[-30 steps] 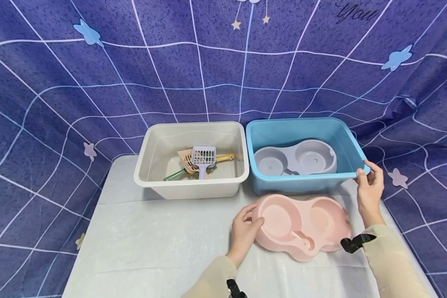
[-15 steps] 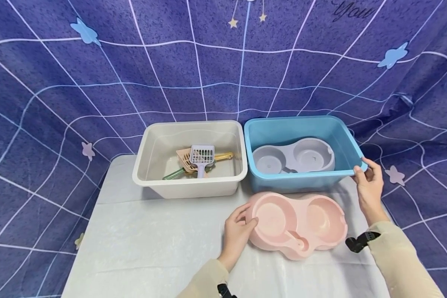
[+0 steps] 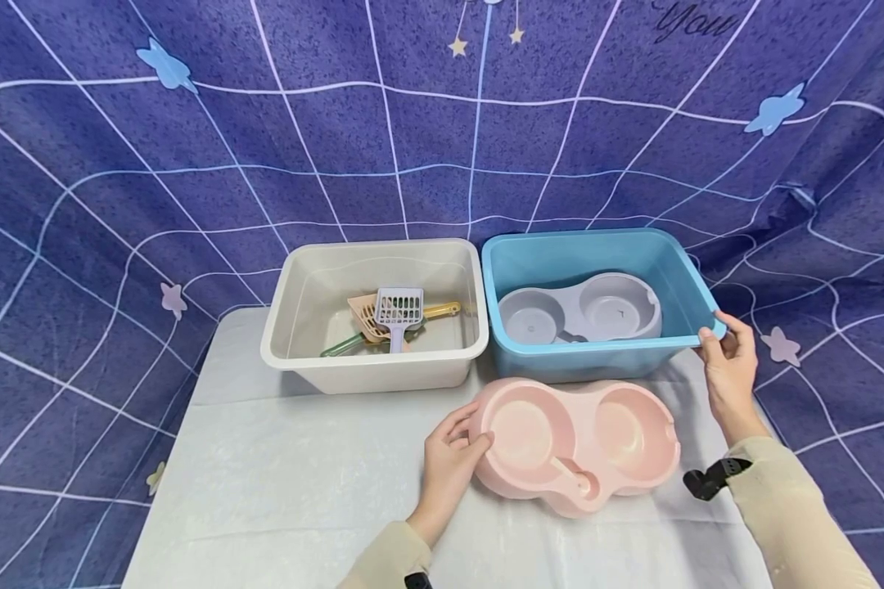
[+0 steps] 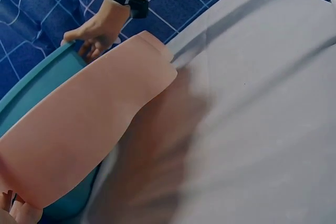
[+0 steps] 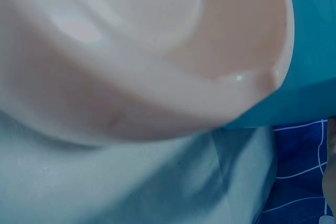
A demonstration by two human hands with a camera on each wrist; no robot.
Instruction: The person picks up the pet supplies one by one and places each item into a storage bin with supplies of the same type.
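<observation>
My left hand grips the left end of a pink double pet bowl, thumb on the near side of the rim. In the left wrist view the bowl is held above the table, with a shadow below it. My right hand pinches the front right corner of a blue bin. Inside that bin lies a grey double bowl. The pink bowl is in front of the bin, and in the right wrist view its end fills much of the frame.
To the left of the blue bin stands an off-white bin. It holds several litter scoops, a lilac one on top. A white cloth covers the table. A purple curtain hangs behind and at both sides.
My left hand has carried the pink bowl a little to the left, away from the right hand. My right hand keeps its hold on the blue bin's corner.
</observation>
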